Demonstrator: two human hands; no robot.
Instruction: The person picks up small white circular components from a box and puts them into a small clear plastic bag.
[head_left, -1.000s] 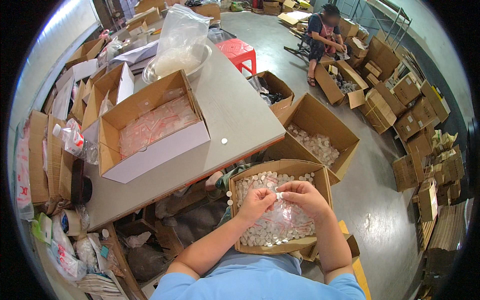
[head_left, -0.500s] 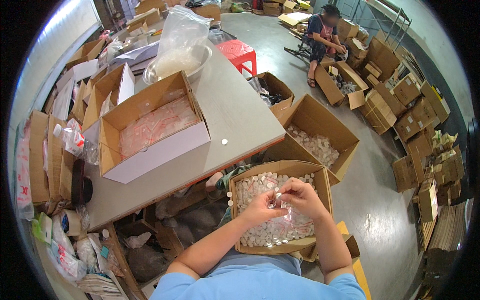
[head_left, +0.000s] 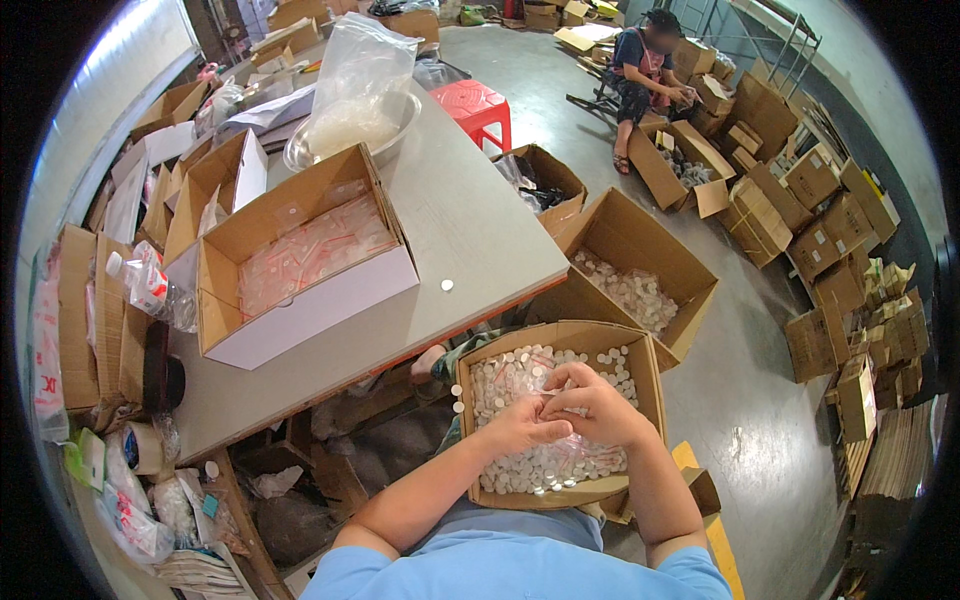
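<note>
Over a cardboard box (head_left: 655, 395) full of small white round pieces (head_left: 510, 462), my two hands meet, fingertips together. My left hand (head_left: 525, 425) is closed in a pinch, its thumb pointing right. Bent over it from the right are the curled fingers of my right hand (head_left: 600, 408). What they hold between them is mostly hidden; only a small pale glint shows at the fingertips. Small clear bags with red strips (head_left: 575, 455) lie among the white pieces below and behind my hands.
On the grey table (head_left: 480, 240) stand a box of clear red-striped bags (head_left: 315, 245), a metal bowl (head_left: 405, 125) and a plastic bottle (head_left: 150, 280). Another box of white pieces (head_left: 630, 290) lies ahead. A red stool (head_left: 470, 100) and a seated person (head_left: 648, 75) are farther off.
My right hand has moved a little left and curled over my left fingertips. The small clear round thing and white disc seen at my fingers before are now covered.
</note>
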